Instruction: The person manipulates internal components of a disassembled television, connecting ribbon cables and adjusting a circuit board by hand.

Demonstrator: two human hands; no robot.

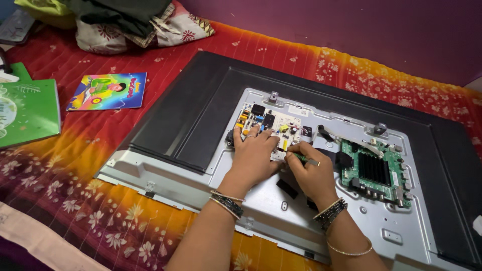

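Observation:
A flat television lies face down with its black back cover (191, 110) partly off, baring a grey metal chassis (351, 216). A pale power board (271, 123) with small coloured parts sits at the chassis's upper middle. My left hand (253, 155) rests flat on that board, fingers spread. My right hand (311, 173) is closed around a green-handled screwdriver (304, 158), its tip at the board's lower right edge. A green main board (374, 170) with a black heat sink lies just right of my right hand.
The television rests on a red and orange floral bedspread (90, 165). A colourful children's book (108, 91) and a green book (27, 113) lie at the left. Folded clothes (130, 20) are piled at the top left. A purple wall (351, 30) runs behind.

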